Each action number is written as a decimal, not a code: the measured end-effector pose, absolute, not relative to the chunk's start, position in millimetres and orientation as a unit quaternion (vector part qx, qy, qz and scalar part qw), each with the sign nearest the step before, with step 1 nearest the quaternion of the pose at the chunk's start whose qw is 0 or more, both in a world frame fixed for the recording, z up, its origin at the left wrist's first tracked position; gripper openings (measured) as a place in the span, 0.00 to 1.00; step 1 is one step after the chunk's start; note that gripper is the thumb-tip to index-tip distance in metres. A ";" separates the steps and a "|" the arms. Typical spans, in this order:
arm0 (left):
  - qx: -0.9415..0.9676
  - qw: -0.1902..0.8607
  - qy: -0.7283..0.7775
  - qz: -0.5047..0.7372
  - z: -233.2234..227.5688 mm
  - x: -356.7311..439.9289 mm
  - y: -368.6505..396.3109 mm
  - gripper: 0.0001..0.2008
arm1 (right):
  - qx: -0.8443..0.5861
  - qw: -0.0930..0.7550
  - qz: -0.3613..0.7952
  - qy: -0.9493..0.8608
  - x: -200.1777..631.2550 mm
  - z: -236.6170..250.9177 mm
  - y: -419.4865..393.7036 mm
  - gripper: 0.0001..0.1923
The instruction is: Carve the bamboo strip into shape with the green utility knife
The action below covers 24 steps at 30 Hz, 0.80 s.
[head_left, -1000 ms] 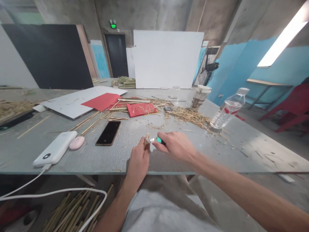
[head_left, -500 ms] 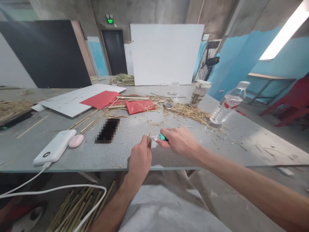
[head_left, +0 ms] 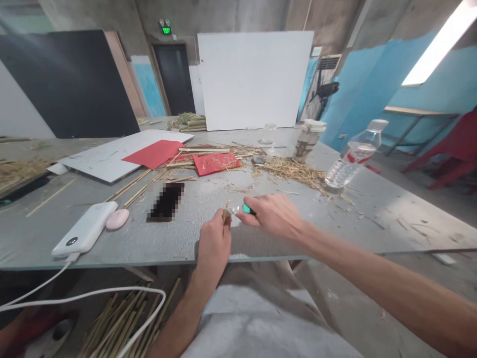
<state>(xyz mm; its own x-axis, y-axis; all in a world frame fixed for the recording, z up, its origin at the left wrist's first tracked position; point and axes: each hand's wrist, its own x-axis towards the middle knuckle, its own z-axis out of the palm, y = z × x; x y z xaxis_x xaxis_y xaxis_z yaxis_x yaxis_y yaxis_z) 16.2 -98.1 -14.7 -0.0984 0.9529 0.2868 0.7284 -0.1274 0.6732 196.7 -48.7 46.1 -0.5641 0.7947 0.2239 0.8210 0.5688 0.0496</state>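
My left hand (head_left: pixel 215 239) is closed round a short straw stalk (head_left: pixel 225 213), whose tip sticks up past the thumb near the table's front edge. Opposite it, my right hand (head_left: pixel 274 214) grips a utility knife (head_left: pixel 246 209) with a green and black handle. Its metal blade points left and meets the stalk, or lies right beside it; the exact contact is too small to tell. The lower part of the stalk is hidden in my left fist. Beyond both hands, fine straw shavings (head_left: pixel 240 189) are scattered on the grey table (head_left: pixel 208 199).
Left of my hands lie a blurred-out phone (head_left: pixel 166 201), a pink round object (head_left: pixel 118 219) and a white power bank (head_left: pixel 85 228) with a cable. Further back are red paper (head_left: pixel 218 163), a straw pile (head_left: pixel 294 171), a paper cup (head_left: pixel 308 140) and a water bottle (head_left: pixel 352 156). Stalks (head_left: pixel 119 323) stand below.
Both hands have shifted slightly left in the picture, the knife still held against or near the stalk. The view has tilted and moved a little; the other objects stay put.
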 end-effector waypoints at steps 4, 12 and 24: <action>0.655 0.137 0.651 0.359 -14.8 18.3 -101.2 0.11 | -0.464 0.081 -0.077 -0.879 198.9 51.6 -51.9 0.47; 0.672 0.116 0.660 0.315 -13.2 21.3 -101.8 0.11 | -0.465 0.061 -0.086 -0.879 202.8 51.0 -47.1 0.46; 0.693 0.106 0.680 0.213 -6.4 20.1 -112.0 0.11 | -0.590 0.098 -0.144 -0.788 251.2 67.6 -0.3 0.43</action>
